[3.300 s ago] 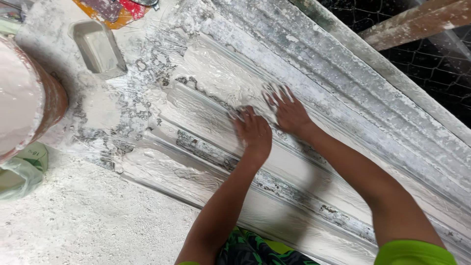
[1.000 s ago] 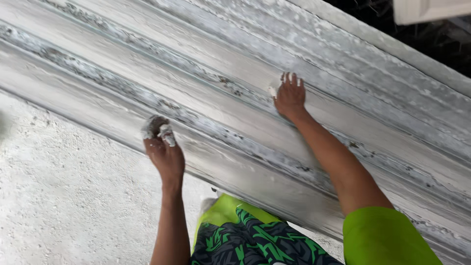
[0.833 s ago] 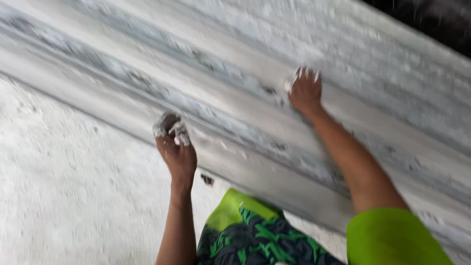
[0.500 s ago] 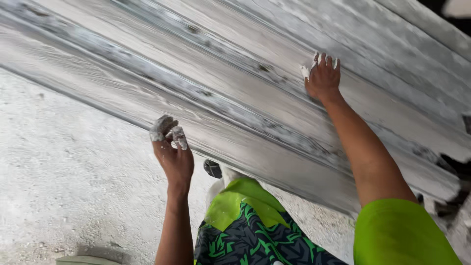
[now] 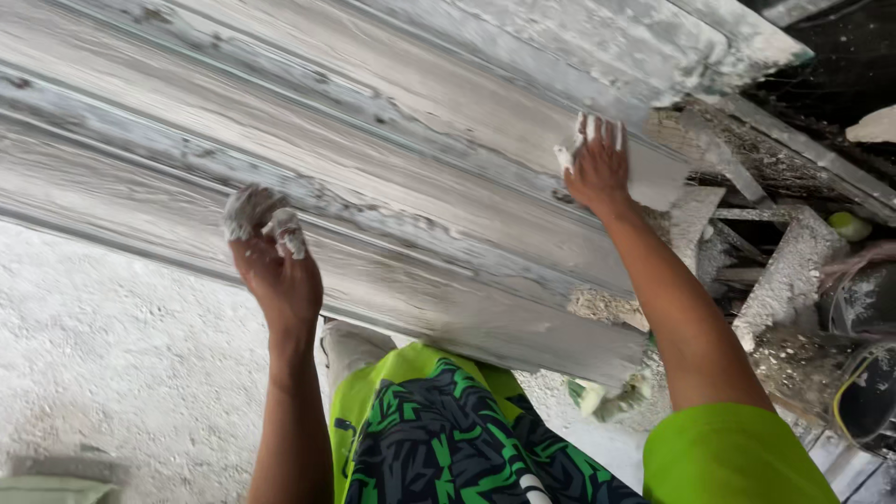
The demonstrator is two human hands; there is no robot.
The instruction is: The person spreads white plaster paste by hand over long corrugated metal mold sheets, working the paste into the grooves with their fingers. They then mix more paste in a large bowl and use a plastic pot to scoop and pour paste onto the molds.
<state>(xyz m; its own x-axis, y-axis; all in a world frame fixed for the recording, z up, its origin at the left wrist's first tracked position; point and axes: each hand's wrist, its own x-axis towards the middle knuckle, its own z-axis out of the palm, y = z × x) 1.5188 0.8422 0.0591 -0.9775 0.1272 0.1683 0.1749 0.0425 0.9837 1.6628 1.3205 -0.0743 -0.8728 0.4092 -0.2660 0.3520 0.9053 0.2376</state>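
Left hand (image 5: 278, 271) curled, fingers coated in white plaster, touching the lower edge of the long moulded slab (image 5: 373, 159). Right hand (image 5: 597, 168) spread flat, pressing near the slab's far end. Rubble (image 5: 775, 271) just beyond; dusty floor (image 5: 112, 355) below.

Plaster-dusted floor (image 5: 103, 373), broken rubble (image 5: 784, 280) and a dark bucket (image 5: 868, 392) beside it.

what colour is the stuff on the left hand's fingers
White, a wet plaster-like paste coating the left hand's fingertips; the head view shows it.
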